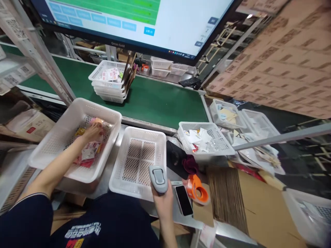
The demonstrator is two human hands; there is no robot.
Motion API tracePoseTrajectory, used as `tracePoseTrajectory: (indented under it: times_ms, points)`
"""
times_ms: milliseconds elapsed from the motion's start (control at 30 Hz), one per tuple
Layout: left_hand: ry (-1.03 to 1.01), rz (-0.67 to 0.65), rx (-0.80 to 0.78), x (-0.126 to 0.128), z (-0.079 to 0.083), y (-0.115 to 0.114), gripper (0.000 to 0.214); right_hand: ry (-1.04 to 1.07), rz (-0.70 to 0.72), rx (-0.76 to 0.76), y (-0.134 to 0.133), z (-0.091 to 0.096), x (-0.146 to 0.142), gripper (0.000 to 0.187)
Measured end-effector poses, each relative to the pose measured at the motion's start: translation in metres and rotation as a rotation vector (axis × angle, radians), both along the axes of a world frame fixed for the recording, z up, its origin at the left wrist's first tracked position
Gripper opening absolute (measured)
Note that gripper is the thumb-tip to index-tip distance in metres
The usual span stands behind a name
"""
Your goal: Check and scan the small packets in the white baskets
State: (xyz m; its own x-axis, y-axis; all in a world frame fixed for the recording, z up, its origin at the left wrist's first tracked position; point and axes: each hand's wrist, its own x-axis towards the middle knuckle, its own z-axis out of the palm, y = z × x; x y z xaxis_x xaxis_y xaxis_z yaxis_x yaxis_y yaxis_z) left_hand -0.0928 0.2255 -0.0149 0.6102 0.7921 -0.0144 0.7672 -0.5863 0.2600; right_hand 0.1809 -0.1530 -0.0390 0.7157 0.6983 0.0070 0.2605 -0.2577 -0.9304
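Observation:
My left hand [94, 131] reaches into the large white plastic basket [74, 172] on the left. Its fingers are curled among small colourful packets [89, 153]; what they pinch is hidden. My right hand [164, 198] is closed around a grey barcode scanner [158, 177], held above the front right corner of a second white basket [113, 172]. This basket has a lattice floor and stands between my two hands.
A monitor [119, 44] hangs ahead over a green conveyor belt [160, 100] bearing stacked baskets [110, 91]. On my right are a phone [184, 200], an orange tape dispenser [198, 189], a basket with white packets [207, 151] and flattened cardboard [261, 203].

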Motion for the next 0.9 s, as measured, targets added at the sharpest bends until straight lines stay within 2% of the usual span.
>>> tracePoseTrajectory:
  times_ms: [67, 133, 200, 267, 333, 400, 467, 533, 567, 633, 700, 767, 833, 900]
  points:
    - [-0.025, 0.014, 0.0, 0.007, 0.023, -0.001, 0.016, -0.192, 0.237, -0.003, 0.005, 0.012, -0.012, 0.043]
    - [-0.076, 0.018, -0.002, 0.017, 0.047, -0.008, 0.021, -0.358, 0.418, -0.088, 0.012, 0.026, -0.022, 0.055]
    - [-0.141, 0.004, 0.002, 0.031, 0.065, -0.02, 0.025, -0.487, 0.518, -0.212, 0.022, 0.041, -0.03, 0.057]
    - [-0.229, -0.043, -0.007, 0.05, 0.074, -0.038, 0.027, -0.572, 0.571, -0.332, 0.032, 0.054, -0.034, 0.054]
    - [-0.332, -0.098, -0.054, 0.073, 0.07, -0.058, 0.028, -0.616, 0.583, -0.412, 0.037, 0.06, -0.035, 0.052]
    - [-0.398, -0.128, -0.149, 0.097, 0.056, -0.079, 0.028, -0.614, 0.563, -0.464, 0.034, 0.059, -0.032, 0.051]
    - [-0.402, -0.143, -0.25, 0.115, 0.037, -0.094, 0.03, -0.571, 0.519, -0.491, 0.021, 0.049, -0.027, 0.049]
    - [-0.393, -0.161, -0.272, 0.118, 0.019, -0.098, 0.038, -0.487, 0.447, -0.469, -0.001, 0.031, -0.019, 0.047]
    - [-0.394, -0.159, -0.245, 0.112, 0.011, -0.095, 0.043, -0.43, 0.397, -0.433, -0.014, 0.02, -0.013, 0.046]
    - [-0.384, -0.112, -0.148, 0.082, -0.002, -0.082, 0.051, -0.304, 0.244, -0.342, -0.042, -0.004, 0.001, 0.04]
    - [-0.302, -0.006, -0.073, 0.034, -0.014, -0.069, 0.054, -0.204, 0.021, -0.297, -0.07, -0.029, 0.018, 0.039]
    - [-0.118, 0.093, -0.08, -0.019, -0.027, -0.063, 0.064, -0.141, -0.19, -0.314, -0.092, -0.052, 0.036, 0.052]
    - [0.052, 0.145, -0.143, -0.063, -0.041, -0.07, 0.079, -0.12, -0.327, -0.371, -0.107, -0.072, 0.052, 0.06]
    - [0.137, 0.167, -0.19, -0.089, -0.054, -0.086, 0.087, -0.123, -0.373, -0.456, -0.11, -0.09, 0.066, 0.061]
